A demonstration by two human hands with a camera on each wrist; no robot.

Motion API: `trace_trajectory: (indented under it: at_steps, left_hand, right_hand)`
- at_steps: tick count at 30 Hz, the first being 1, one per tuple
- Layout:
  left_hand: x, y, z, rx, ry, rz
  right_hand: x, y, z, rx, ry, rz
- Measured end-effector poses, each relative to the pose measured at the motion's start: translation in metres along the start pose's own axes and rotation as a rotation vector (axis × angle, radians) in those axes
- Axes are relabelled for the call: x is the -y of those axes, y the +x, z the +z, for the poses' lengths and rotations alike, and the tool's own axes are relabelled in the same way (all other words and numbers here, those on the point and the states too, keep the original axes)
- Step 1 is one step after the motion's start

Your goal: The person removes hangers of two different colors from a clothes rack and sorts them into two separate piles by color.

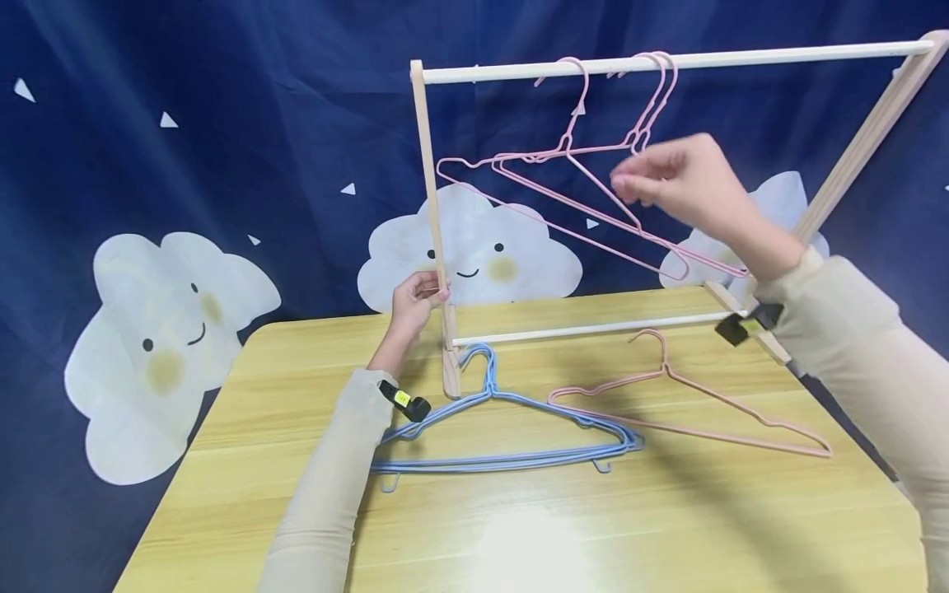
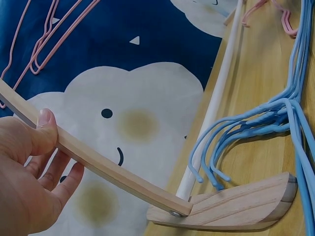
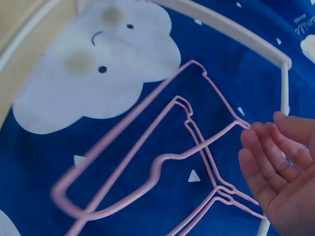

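My left hand (image 1: 415, 305) grips the left wooden post (image 1: 430, 173) of a small clothes rack, thumb on one side and fingertips on the other, as the left wrist view shows. Three pink hangers (image 1: 569, 142) hang from the rack's white top rail (image 1: 786, 56), one apart from the other two. My right hand (image 1: 693, 181) is raised in front of them, fingers loosely bent and holding nothing. In the right wrist view its fingertips (image 3: 248, 140) come close to the neck of a pink hanger (image 3: 170, 156).
Several blue hangers (image 1: 489, 389) lie stacked on the wooden table (image 1: 245, 461), their hooks by the rack's left foot (image 1: 451, 375). Another pink hanger (image 1: 665, 362) lies flat to their right. A white lower bar (image 1: 593, 330) joins the rack's sides. Behind hangs a dark blue cloud-patterned curtain (image 1: 311, 165).
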State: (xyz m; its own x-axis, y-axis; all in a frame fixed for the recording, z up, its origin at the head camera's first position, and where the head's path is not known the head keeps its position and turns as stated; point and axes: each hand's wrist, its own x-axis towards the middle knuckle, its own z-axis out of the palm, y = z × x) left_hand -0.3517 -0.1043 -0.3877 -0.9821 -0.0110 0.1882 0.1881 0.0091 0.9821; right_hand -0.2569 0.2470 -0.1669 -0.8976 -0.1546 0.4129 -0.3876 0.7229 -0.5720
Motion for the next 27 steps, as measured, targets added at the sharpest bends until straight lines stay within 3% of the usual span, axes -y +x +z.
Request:
trace_trajectory:
  at_steps: [5, 10, 19, 27]
  left_hand:
    - [0.000, 0.001, 0.000, 0.000, -0.004, -0.005]
    - [0.000, 0.001, 0.000, -0.005, -0.008, -0.011]
    - [0.000, 0.001, 0.003, -0.005, 0.001, -0.017]
    - [0.001, 0.001, 0.003, -0.001, 0.010, -0.014]
  right_hand:
    - [0.009, 0.041, 0.004, 0.013, 0.013, 0.131]
    - [0.011, 0.064, 0.016, 0.069, 0.079, 0.174]
    - [0.014, 0.077, 0.033, 0.060, 0.293, 0.247]
    - [0.017, 0.079, 0.038, -0.021, 0.356, 0.312]
